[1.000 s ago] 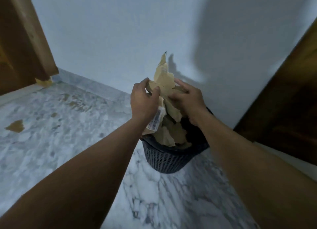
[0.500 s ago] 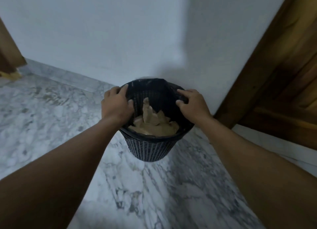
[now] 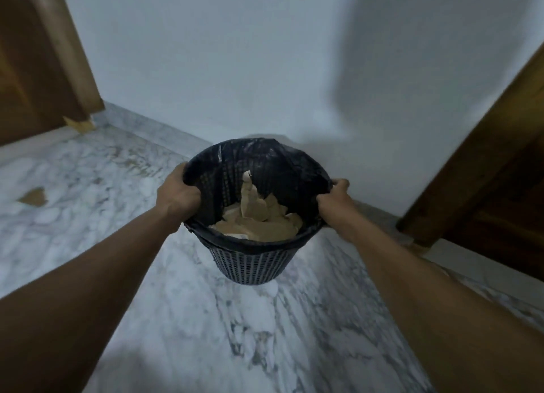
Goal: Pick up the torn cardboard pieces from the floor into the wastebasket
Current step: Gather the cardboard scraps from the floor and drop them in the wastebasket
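Note:
A dark mesh wastebasket [image 3: 253, 263] with a black liner stands on the marble floor by the white wall. Torn brown cardboard pieces [image 3: 259, 219] fill its lower part, one standing upright. My left hand [image 3: 176, 195] grips the left rim, fingers curled over the liner. My right hand [image 3: 334, 201] grips the right rim the same way. One torn cardboard piece [image 3: 34, 197] lies on the floor at far left. Another scrap [image 3: 79, 125] sits at the foot of the left wooden door frame.
A wooden door frame [image 3: 53, 57] rises at the upper left, and a dark wooden door [image 3: 494, 163] stands at the right. The white wall [image 3: 235, 54] runs behind the basket. Marble floor [image 3: 235, 334] stretches toward me between my forearms.
One second ago both hands pushed a bundle of cardboard into the basket. The cardboard now lies inside, and both hands have moved out to grip the rim on either side.

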